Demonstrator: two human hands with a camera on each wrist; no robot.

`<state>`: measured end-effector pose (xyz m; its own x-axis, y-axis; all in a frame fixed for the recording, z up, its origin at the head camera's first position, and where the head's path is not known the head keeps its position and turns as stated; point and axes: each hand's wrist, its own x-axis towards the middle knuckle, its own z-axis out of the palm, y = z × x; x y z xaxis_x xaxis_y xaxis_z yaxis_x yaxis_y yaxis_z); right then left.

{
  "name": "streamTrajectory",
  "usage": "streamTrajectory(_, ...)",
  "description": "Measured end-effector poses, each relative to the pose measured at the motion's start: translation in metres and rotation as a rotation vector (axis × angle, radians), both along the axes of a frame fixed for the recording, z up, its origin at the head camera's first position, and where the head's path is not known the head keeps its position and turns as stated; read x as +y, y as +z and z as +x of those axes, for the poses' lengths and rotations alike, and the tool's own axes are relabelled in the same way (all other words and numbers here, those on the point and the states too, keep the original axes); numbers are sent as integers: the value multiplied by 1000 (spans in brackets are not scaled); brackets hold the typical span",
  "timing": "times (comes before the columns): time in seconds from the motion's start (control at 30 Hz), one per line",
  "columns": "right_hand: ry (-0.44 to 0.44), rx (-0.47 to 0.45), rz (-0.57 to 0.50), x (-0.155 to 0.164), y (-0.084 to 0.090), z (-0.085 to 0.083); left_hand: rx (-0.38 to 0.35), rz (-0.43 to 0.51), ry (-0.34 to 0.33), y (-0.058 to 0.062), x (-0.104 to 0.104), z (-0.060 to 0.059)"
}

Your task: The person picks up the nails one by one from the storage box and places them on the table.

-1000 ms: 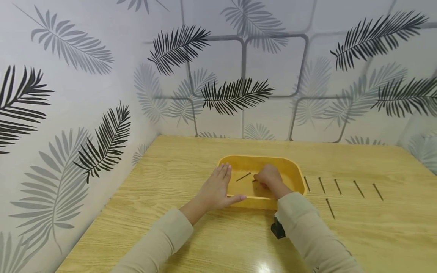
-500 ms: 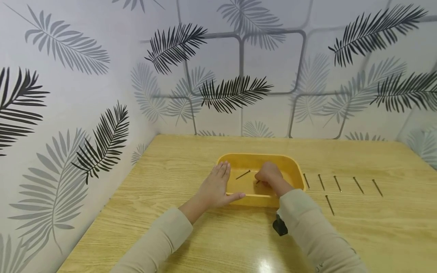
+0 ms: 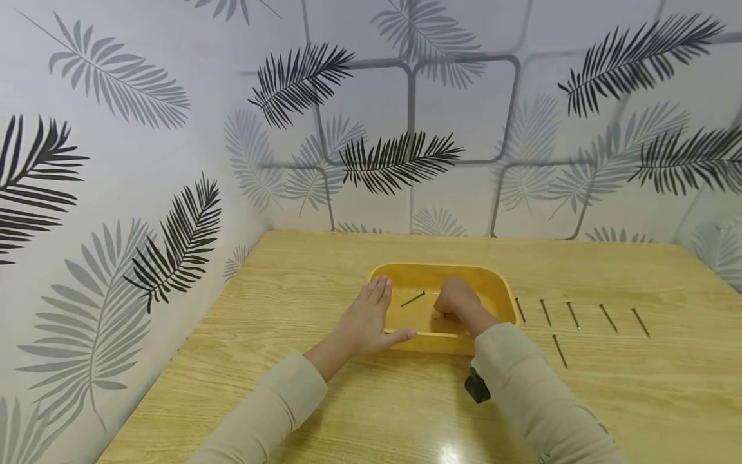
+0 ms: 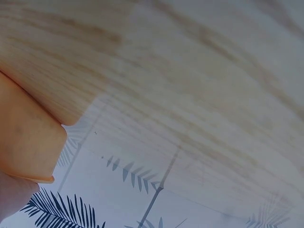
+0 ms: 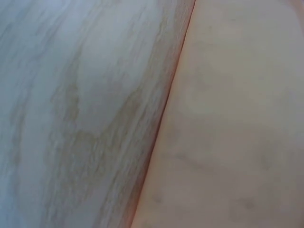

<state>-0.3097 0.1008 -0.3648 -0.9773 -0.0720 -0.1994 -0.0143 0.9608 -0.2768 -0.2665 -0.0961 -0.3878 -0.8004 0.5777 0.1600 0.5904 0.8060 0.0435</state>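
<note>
A yellow plastic tray (image 3: 417,343) sits on the wooden table. My left hand (image 3: 362,322) lies against its left end, fingers straight over the rim and thumb along the front wall. In the left wrist view, a corner of the tray (image 4: 31,128) shows with a bit of that hand (image 4: 14,194) below it. My right hand (image 3: 460,301) is down inside the tray, its fingers curled around a dark screw (image 3: 445,316) that is mostly hidden. Left of it, another dark screw (image 3: 413,299) lies on the tray floor. The right wrist view shows the tray's outer wall (image 5: 228,114).
Right of the tray, several dark screws (image 3: 572,316) lie spaced out in a row on the table (image 3: 649,386). One more screw (image 3: 560,352) lies in front of them. A black wrist-worn device (image 3: 477,386) hangs under the right sleeve. Leaf-patterned walls (image 3: 371,116) border the table.
The right hand has shifted slightly right within the tray, and the screw at its fingers, visible earlier, is now almost hidden. The left hand stays in place.
</note>
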Motion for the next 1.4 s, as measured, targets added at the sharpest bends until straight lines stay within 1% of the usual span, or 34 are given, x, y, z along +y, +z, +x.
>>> streamTrajectory(0.2, -24, -24, -9, 2, 1, 1, 6, 4, -4, 0, 0, 0)
streamTrajectory(0.33, -27, -17, -30, 4, -2, 0, 6, 2, -2, 0, 0, 0)
streamTrajectory(0.47, -29, 5, -4, 3, -5, 1, 10, -3, -6, 0, 0, 0)
streamTrajectory(0.63, -49, 9, 42, 0, -5, 2, 0, -6, -3, 1, 0, 1)
streamTrajectory(0.77, -54, 9, 49, -1, -5, 3, -4, -20, 7, 1, 0, 1)
streamTrajectory(0.87, -54, 14, 18, 1, -4, 4, -5, -25, 12, 1, 0, 1)
streamTrajectory(1.07, 13, 57, -42, 11, -3, 5, 0, -27, 18, 0, 1, 1)
streamTrajectory(1.13, 23, 55, -71, 15, -2, 5, 3, -25, 17, 0, 1, 1)
streamTrajectory(1.27, 2, 17, -154, 22, -2, 4, -1, -25, 17, 0, 1, 1)
streamTrajectory(1.4, -17, 24, -198, 27, -1, 3, -4, -26, 17, 0, 1, 1)
